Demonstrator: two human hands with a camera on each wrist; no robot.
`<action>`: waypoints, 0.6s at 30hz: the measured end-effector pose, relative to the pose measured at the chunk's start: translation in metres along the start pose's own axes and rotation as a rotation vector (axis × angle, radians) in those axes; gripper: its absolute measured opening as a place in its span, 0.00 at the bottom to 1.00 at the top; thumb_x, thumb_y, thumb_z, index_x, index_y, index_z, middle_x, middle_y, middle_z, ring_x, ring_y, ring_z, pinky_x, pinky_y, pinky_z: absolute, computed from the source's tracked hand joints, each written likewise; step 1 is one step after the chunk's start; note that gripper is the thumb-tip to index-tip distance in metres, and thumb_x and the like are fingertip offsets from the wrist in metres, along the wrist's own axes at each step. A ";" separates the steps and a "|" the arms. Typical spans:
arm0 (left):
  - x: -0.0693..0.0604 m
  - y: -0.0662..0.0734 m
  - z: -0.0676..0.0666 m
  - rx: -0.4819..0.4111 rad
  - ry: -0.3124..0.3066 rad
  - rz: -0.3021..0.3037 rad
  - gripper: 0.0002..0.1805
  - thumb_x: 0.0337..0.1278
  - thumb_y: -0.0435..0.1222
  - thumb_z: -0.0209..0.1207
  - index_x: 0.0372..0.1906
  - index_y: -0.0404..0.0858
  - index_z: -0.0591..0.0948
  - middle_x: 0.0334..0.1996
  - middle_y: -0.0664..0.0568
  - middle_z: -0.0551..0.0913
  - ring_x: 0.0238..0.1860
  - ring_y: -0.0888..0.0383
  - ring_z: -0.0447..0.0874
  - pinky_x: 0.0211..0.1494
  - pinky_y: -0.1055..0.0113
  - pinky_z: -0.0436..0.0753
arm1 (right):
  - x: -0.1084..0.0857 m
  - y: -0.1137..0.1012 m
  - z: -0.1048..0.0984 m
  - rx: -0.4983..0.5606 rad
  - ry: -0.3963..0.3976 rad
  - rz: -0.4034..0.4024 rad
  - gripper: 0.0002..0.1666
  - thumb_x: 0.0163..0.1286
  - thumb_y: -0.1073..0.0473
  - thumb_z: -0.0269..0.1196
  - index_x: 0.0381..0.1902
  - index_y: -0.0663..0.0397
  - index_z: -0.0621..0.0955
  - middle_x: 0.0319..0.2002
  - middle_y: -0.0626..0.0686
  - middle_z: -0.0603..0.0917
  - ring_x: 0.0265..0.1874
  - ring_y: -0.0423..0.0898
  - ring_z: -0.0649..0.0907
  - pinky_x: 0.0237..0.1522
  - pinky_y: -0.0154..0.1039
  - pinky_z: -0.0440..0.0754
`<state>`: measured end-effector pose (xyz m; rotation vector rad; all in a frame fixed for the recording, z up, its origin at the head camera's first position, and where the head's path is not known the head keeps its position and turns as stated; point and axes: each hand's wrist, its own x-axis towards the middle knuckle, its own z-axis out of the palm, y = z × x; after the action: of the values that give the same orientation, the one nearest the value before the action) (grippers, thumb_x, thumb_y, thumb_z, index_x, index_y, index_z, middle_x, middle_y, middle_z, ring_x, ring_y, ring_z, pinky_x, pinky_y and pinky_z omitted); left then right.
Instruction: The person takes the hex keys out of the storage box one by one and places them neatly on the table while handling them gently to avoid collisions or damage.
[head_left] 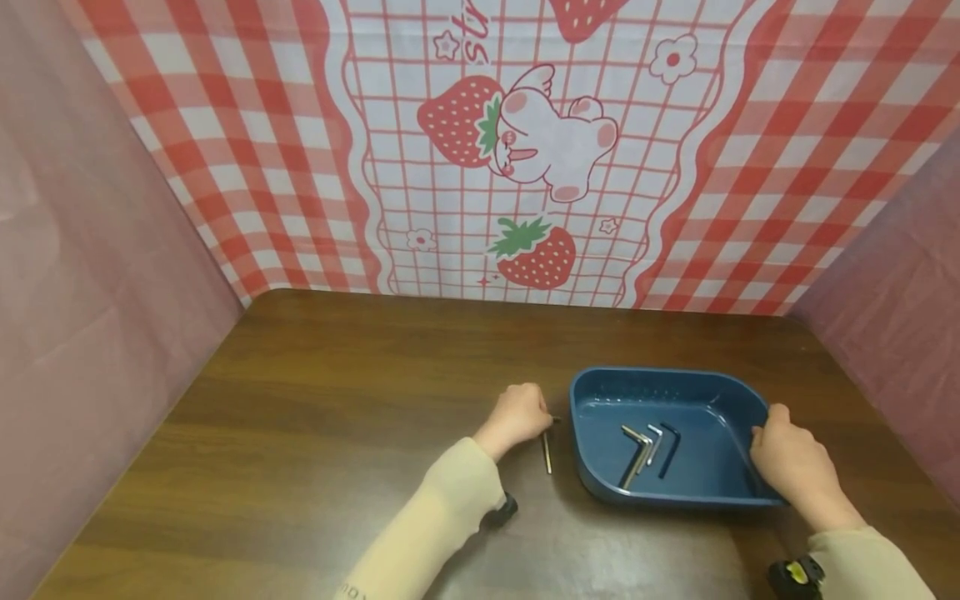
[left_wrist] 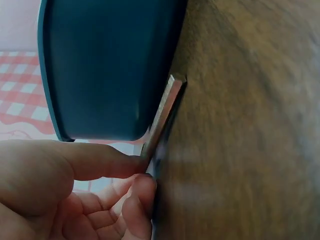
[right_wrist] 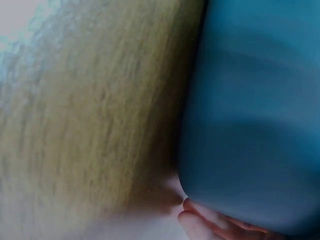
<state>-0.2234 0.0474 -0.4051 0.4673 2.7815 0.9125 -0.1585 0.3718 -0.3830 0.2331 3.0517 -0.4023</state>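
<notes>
Left of the blue plastic basin, my left hand pinches a brass-toned hex key between thumb and fingers, low at the tabletop. The key's free end points back toward me in the head view; up close in the left wrist view, the shaft lies beside the basin's outer wall. My right hand grips the basin's right rim, its fingertips against the outside wall in the right wrist view. Inside the basin lie several L-shaped hex keys, including a dark one.
The basin stands on a brown wooden table. A red-and-white checked cloth with strawberry prints hangs behind the far edge. Pink cloth hangs along both sides.
</notes>
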 end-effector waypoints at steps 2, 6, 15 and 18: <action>0.001 0.000 0.001 0.035 0.000 0.022 0.24 0.40 0.31 0.57 0.02 0.46 0.58 0.02 0.61 0.56 0.09 0.64 0.55 0.14 0.73 0.56 | 0.000 0.000 0.000 -0.003 0.010 -0.003 0.22 0.65 0.63 0.46 0.43 0.83 0.58 0.28 0.80 0.72 0.23 0.71 0.76 0.22 0.57 0.71; 0.002 0.002 0.001 0.081 -0.002 0.047 0.24 0.40 0.31 0.58 0.03 0.45 0.58 0.03 0.60 0.55 0.10 0.64 0.55 0.14 0.73 0.57 | -0.002 -0.001 0.000 -0.003 0.023 -0.001 0.20 0.65 0.63 0.46 0.41 0.81 0.59 0.26 0.78 0.73 0.22 0.69 0.76 0.20 0.55 0.71; 0.002 0.005 0.002 0.090 -0.019 0.027 0.23 0.40 0.31 0.57 0.05 0.45 0.58 0.04 0.60 0.55 0.09 0.64 0.54 0.14 0.72 0.54 | -0.003 -0.002 -0.001 0.000 0.027 -0.014 0.20 0.66 0.63 0.46 0.42 0.82 0.59 0.26 0.78 0.73 0.22 0.70 0.76 0.21 0.56 0.71; 0.001 0.006 0.001 0.089 -0.024 0.019 0.23 0.41 0.32 0.57 0.05 0.45 0.58 0.04 0.60 0.55 0.10 0.63 0.54 0.14 0.72 0.54 | -0.003 -0.003 -0.001 -0.001 0.026 -0.009 0.20 0.66 0.63 0.46 0.42 0.81 0.59 0.26 0.78 0.73 0.22 0.70 0.76 0.20 0.56 0.71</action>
<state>-0.2230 0.0531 -0.4029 0.5150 2.8098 0.7842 -0.1557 0.3691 -0.3809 0.2262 3.0796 -0.4017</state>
